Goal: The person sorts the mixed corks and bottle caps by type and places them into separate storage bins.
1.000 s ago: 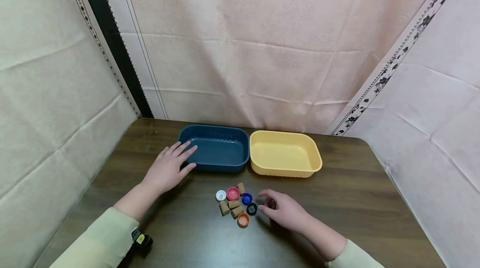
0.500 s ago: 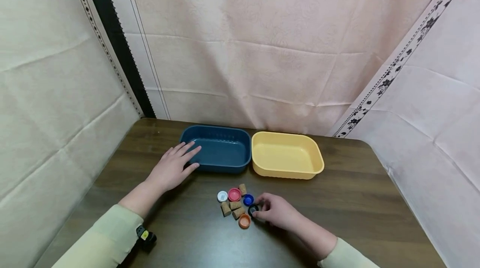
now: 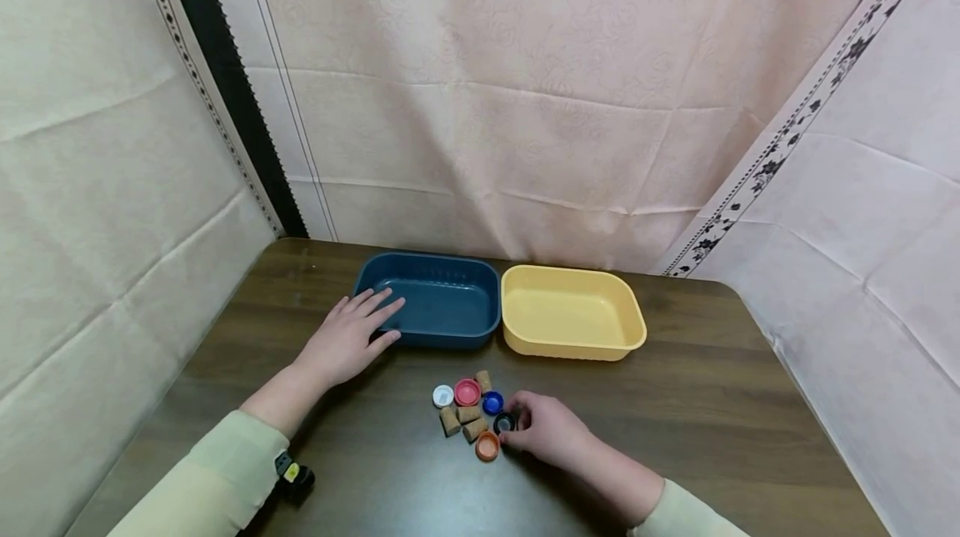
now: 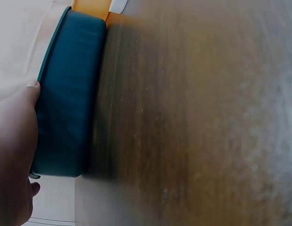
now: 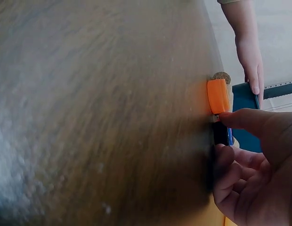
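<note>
Right hand (image 3: 553,433) was at black cap (image 3: 504,424), thumb and fingers pinching its sides; cap sat on table (image 3: 405,487) between blue cap (image 3: 492,403) and orange cap (image 3: 487,446). Step in hand looked like pick-up; next move seemingly called for straight lift, neighbours unnudged. Left hand (image 3: 341,345), fingers spread, rested on tub (image 3: 450,309) rim. Second earlier, right fingertips stood just off cap; contact came since!

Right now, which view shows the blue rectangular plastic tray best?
Head: the blue tray shows rim and inside, left hand over one corner. Left wrist: mainly an outer wall. Right wrist: part of it behind the right hand.
</note>
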A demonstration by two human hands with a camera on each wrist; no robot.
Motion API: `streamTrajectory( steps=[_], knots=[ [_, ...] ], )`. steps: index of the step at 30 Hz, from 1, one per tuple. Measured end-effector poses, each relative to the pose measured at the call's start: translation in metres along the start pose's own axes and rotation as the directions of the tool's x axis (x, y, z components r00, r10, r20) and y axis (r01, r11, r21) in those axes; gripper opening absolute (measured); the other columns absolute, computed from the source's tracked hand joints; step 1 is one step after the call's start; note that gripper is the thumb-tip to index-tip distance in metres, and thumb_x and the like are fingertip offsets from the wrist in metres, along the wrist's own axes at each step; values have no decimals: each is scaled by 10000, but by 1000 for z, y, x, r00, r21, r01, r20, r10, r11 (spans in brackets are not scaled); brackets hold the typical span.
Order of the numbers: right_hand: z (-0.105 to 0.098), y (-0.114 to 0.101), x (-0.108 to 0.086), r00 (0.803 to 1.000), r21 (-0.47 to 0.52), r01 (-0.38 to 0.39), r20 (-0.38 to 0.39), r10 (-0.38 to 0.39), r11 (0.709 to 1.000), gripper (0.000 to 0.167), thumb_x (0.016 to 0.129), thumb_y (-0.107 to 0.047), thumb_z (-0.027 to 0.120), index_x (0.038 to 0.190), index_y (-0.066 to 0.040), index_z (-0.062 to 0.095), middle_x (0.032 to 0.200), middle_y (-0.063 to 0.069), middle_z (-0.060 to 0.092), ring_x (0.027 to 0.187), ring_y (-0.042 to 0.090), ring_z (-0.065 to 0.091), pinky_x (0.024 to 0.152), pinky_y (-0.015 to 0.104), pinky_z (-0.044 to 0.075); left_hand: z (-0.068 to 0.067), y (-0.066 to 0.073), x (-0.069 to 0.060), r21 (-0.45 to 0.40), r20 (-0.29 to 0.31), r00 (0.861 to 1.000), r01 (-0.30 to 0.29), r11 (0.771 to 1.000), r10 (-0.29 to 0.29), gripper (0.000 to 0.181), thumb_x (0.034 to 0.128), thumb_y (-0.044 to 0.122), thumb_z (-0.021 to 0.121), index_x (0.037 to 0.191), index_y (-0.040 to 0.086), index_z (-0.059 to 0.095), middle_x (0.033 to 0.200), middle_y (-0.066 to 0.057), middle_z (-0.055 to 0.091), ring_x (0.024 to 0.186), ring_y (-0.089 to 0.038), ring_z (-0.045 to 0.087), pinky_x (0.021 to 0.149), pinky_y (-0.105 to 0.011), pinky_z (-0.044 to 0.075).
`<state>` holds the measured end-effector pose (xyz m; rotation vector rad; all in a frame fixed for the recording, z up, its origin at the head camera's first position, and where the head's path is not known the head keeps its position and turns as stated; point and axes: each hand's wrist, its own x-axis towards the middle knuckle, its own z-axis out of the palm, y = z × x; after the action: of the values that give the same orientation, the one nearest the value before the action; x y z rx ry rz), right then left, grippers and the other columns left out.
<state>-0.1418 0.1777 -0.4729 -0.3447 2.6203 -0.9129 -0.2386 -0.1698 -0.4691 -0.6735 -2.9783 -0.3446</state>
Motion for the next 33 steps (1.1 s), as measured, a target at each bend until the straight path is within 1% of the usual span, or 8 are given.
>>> streamTrajectory(
  steps=[5,15,22,26,33],
  knots=[
    [0,-3,0,1000,-5,-11,5,11,1000,299,815,-325,818,1011,-163,661,708,-27,560,604,141,508,503,286,417,2,0,0,2,-8,1000,-12,1000,12,616,1012,567,436,1551,279,356,1623,-54,268,1486,-354,206,1180,-602,127],
    [1,-1,1,1000,8,-4,12,4,1000,273,828,-297,807,1016,-160,663,701,-28,568,600,140,516,503,282,422,2,1,-1,8,-16,1000,-25,1000,25,579,1019,543,444,1527,269,408,1607,-59,307,1486,-350,208,1179,-608,120],
    [-2,1,1,999,81,-15,31,13,997,291,845,-256,792,1072,-131,659,696,-19,595,597,148,545,522,294,450,3,1,-1,-1,-12,1000,-23,1000,23,559,1024,527,448,1522,273,419,1603,-57,317,1488,-349,203,1180,-607,116],
    [-5,0,1,999,107,-16,37,12,994,298,855,-257,784,1088,-123,656,693,-13,607,598,154,556,532,304,460,3,1,-2,-2,-14,1000,-25,1000,25,559,1025,525,445,1523,274,416,1603,-59,316,1485,-355,206,1179,-608,118],
    [-15,-2,1,1000,145,-4,22,1,989,316,864,-257,779,1106,-92,658,724,1,605,602,151,554,539,310,477,3,1,-2,-1,-11,1000,-18,1000,18,557,1026,520,449,1530,286,400,1607,-54,307,1487,-352,201,1180,-607,112]
  ],
)
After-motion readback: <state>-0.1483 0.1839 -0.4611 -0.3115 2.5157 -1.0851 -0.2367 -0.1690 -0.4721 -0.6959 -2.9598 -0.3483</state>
